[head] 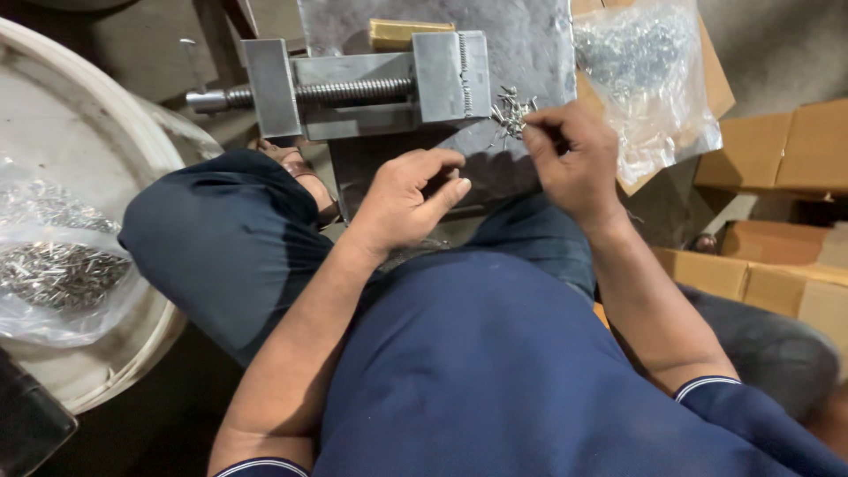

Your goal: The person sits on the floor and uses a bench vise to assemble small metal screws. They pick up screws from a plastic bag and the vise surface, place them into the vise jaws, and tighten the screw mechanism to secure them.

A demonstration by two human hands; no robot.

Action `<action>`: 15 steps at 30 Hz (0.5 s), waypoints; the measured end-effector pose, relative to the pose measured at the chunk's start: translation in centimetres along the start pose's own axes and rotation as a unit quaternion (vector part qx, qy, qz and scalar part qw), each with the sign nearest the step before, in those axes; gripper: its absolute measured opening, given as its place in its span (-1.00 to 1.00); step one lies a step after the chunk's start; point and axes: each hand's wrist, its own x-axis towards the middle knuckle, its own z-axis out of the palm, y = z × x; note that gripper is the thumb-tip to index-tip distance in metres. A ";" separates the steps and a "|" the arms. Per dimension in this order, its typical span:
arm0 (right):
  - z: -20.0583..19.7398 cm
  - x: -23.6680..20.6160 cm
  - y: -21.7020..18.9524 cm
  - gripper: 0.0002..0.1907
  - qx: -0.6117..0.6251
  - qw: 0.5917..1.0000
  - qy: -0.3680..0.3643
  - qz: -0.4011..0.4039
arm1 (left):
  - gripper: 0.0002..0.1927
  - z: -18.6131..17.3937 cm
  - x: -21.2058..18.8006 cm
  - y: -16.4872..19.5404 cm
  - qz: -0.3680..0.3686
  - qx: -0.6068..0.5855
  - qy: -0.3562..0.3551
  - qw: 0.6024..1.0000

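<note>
The person sits low with knees bent, wearing a dark blue shirt and dark trousers, and both bare hands work over a grey metal plate (530, 53) in front of the body.

The right hand (574, 163) has its fingers pinched together on a small cluster of thin metal pins (511, 110). This cluster lies on the plate, just beside the right jaw block of the steel vise (371, 84), and the fingertips touch its right side. I cannot tell how many pins are truly between the fingers, because they are small and tangled.

The left hand (406, 199) rests lower on the plate, near the person's lap. Its fingers are half curled and slightly apart, the thumb pointing toward the right hand. It seems to hold nothing, but the inside of the palm is hidden from me.

The vise stands at the far edge of the plate, with its threaded screw pointing to the left. Behind it lies a small yellow block (397, 34).

To the right, a clear plastic bag (649, 79) with shiny small parts lies on brown cardboard boxes (777, 150). To the left, another plastic bag of metal pins (53, 265) sits in a round white tub (132, 132).
</note>
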 end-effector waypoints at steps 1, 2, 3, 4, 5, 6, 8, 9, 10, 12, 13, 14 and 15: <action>0.1 -0.5 0.4 -0.88 -0.019 1.000 -0.010 -0.004 | -0.74 0.0 0.0 0.0 -0.006 0.001 -0.002 1.000; 0.2 -1.0 0.6 -0.87 -0.037 0.999 -0.020 -0.008 | -0.74 0.0 0.0 0.1 -0.010 0.002 -0.004 1.000; 0.3 -1.4 0.7 -0.87 -0.050 0.998 -0.021 -0.014 | -0.74 0.0 0.0 0.3 -0.013 0.003 -0.006 1.000; 0.6 -1.8 0.7 -0.87 -0.064 0.997 -0.021 -0.022 | -0.74 -0.1 0.0 0.4 -0.015 0.005 -0.007 1.000; 0.7 -1.9 0.6 -0.87 -0.078 0.996 -0.021 -0.029 | -0.74 0.0 0.1 0.5 -0.021 0.003 -0.008 1.000; 0.8 -1.9 0.6 -0.87 -0.082 0.996 -0.026 -0.031 | -0.74 0.1 0.2 0.7 -0.027 0.001 -0.009 1.000; 1.1 -1.6 0.6 -0.86 -0.090 0.995 -0.036 -0.034 | -0.74 0.3 0.2 0.9 -0.028 0.002 -0.009 1.000; 1.4 -1.5 0.6 -0.87 -0.111 0.992 -0.036 -0.038 | -0.74 0.3 0.3 1.0 -0.022 0.005 -0.007 1.000; 1.7 -1.4 0.5 -0.89 -0.132 0.990 -0.037 -0.042 | -0.74 0.4 0.2 1.0 -0.017 0.007 -0.005 1.000; 2.0 -1.3 0.6 -0.91 -0.152 0.986 -0.039 -0.055 | -0.74 0.4 0.2 1.0 -0.014 0.009 -0.003 1.000; 2.2 -1.3 0.7 -0.92 -0.150 0.986 -0.039 -0.062 | -0.74 0.4 0.2 1.1 -0.012 0.010 -0.001 1.000; 2.4 -1.2 0.8 -0.92 -0.148 0.986 -0.040 -0.071 | -0.69 0.4 0.2 1.1 -0.009 0.005 0.002 1.000; 2.5 -1.2 0.9 -0.92 -0.068 0.996 -0.054 -0.036 | -0.64 0.4 0.2 1.2 -0.005 0.000 0.007 1.000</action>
